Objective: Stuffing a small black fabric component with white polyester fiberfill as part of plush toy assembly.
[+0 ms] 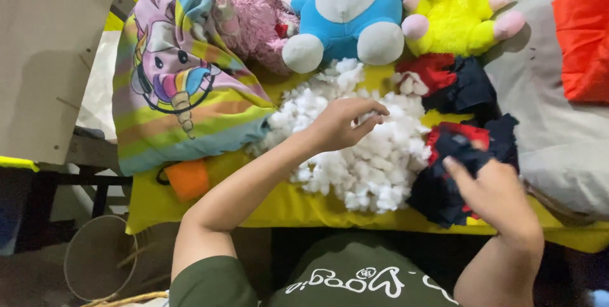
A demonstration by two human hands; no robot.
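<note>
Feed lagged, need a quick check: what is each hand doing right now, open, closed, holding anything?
Left hand: fingers pinched shut on a tuft from the white stuffing pile.
Right hand: closed on the dark blue and red fabric piece.

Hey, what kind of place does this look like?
Probably a small soft-toy stuffing workbench. A pile of loose white fibre filling lies on a yellow cloth-covered table, finished plush toys such as a blue-and-white one line the back, and the right hand holds an unstuffed dark blue-and-red fabric skin.
</note>
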